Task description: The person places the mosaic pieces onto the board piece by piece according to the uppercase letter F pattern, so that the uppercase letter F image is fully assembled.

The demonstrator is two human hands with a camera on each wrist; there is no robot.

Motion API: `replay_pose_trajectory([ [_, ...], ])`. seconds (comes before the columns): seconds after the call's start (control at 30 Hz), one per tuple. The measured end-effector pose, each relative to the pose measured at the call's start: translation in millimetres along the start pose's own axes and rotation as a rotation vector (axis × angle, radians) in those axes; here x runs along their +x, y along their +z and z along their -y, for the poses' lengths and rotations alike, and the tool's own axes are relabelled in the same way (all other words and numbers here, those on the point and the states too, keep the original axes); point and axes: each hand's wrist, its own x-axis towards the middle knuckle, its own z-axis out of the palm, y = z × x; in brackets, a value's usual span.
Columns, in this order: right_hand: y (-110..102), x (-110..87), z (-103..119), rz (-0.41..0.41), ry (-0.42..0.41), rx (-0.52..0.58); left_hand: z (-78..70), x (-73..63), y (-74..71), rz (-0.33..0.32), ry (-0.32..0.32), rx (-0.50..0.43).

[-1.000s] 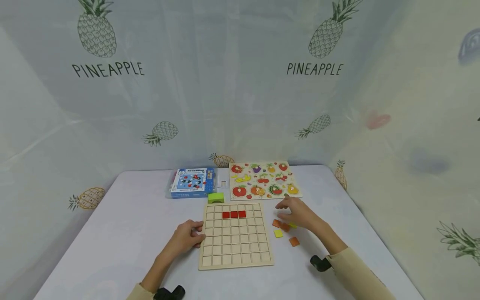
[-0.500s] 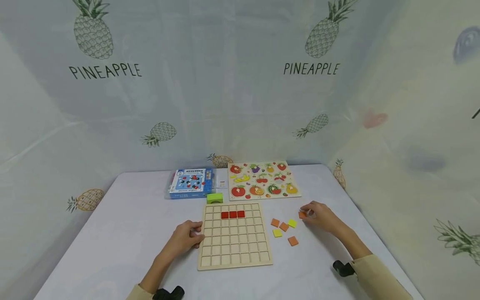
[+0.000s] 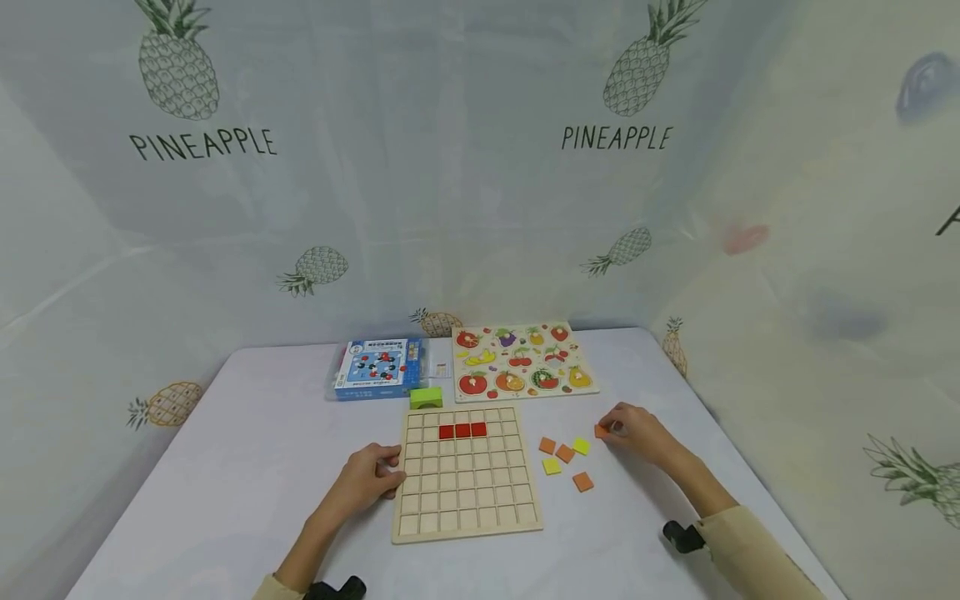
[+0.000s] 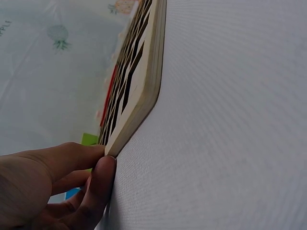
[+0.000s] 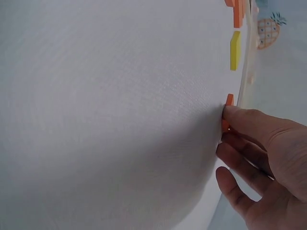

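Observation:
A pale wooden grid board (image 3: 467,480) lies flat on the table, with three red tiles (image 3: 462,431) side by side in its second row. My left hand (image 3: 363,476) holds the board's left edge; in the left wrist view the thumb and a finger meet right at the rim. At the right, my right hand (image 3: 638,432) pinches an orange tile (image 3: 600,431) between thumb and fingers, low over the tablecloth. Most of that tile is hidden by the thumb in the right wrist view. Between board and right hand lie loose orange tiles (image 3: 583,482) and two yellow tiles (image 3: 552,467).
Behind the board stands a green block (image 3: 426,397). Farther back are a blue box (image 3: 378,367) with a molecule picture and a fruit puzzle board (image 3: 522,362). A pineapple-print cloth (image 3: 412,167) hangs behind the white table (image 3: 225,467).
My right hand has moved right, away from the loose tiles, and an orange tile now shows between its fingers. The left hand stays at the board's edge.

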Motion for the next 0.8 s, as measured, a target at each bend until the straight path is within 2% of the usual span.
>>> replay_pose_trajectory([
  [0.23,3.7,-0.9,5.8,0.023,0.002,-0.027,0.4,-2.1,0.0,-0.003,-0.029,-0.002],
  [0.47,2.9,-3.8,8.6,0.034,0.031,-0.073,-2.4,-3.3,0.6,0.013,-0.017,-0.021],
  [0.6,1.4,-5.3,9.6,0.010,0.003,-0.076,-2.0,-2.2,1.5,0.007,-0.020,-0.017],
  [0.8,2.2,-6.7,7.5,-0.050,-0.083,-0.117,-0.5,-0.9,2.0,0.001,-0.006,-0.005],
])
